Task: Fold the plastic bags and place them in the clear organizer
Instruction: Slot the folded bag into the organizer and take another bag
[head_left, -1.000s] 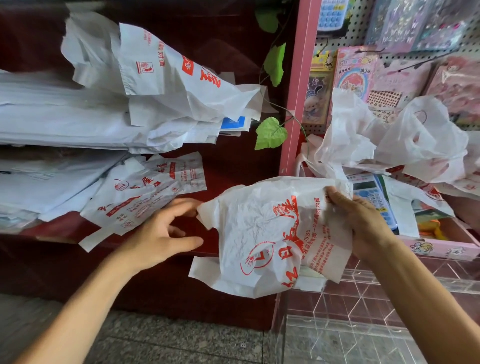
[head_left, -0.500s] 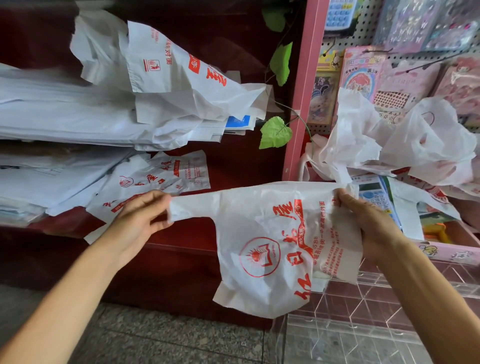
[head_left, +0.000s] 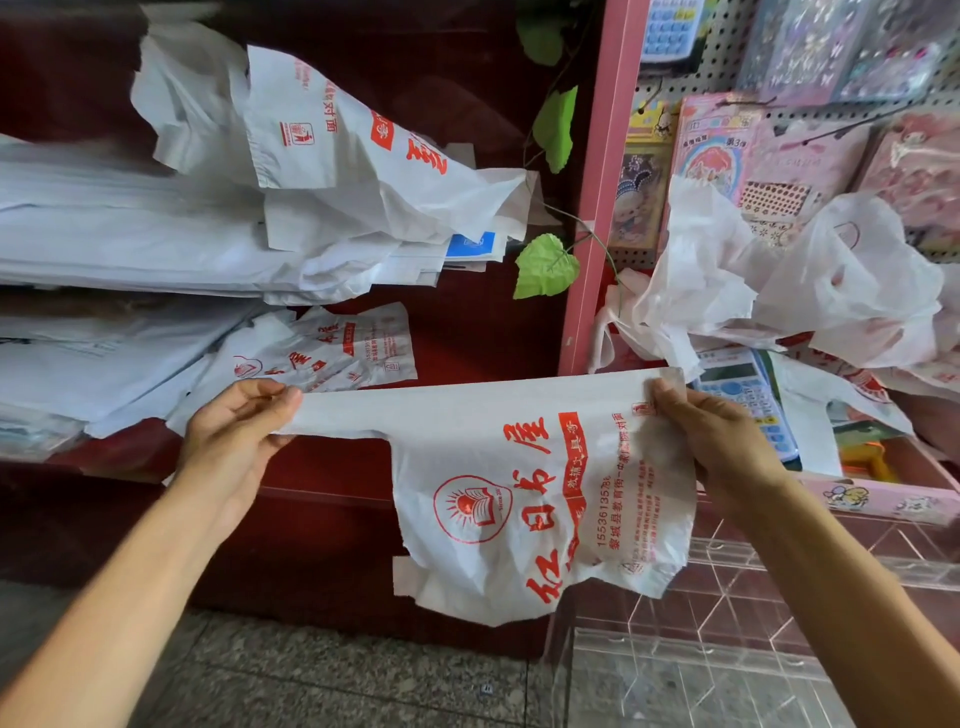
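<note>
**Bag stretched taut between both hands, mid-frame**

The dark red shelving fills the left and centre of the frame, its lower ledge running just behind the hands. On it, in the upper left, lies a stack of white bags with crumpled printed ones on top; a few flat printed bags rest on the ledge at centre left, just above the left hand.

A pink upright divides the frame; to its right, loose crumpled bags heap over a blue calculator in the upper right.

The clear organizer sits in the lower right corner, its open compartments directly below the right forearm. Speckled floor shows at bottom centre, open beneath the hanging bag.

The white plastic bag with red print hangs in the centre. Its top edge is pulled straight and level; the body droops below the right half, lower edge ragged and free.

The left hand pinches the handle end between curled fingers and thumb. The right hand grips the bag's upper right corner.
</note>
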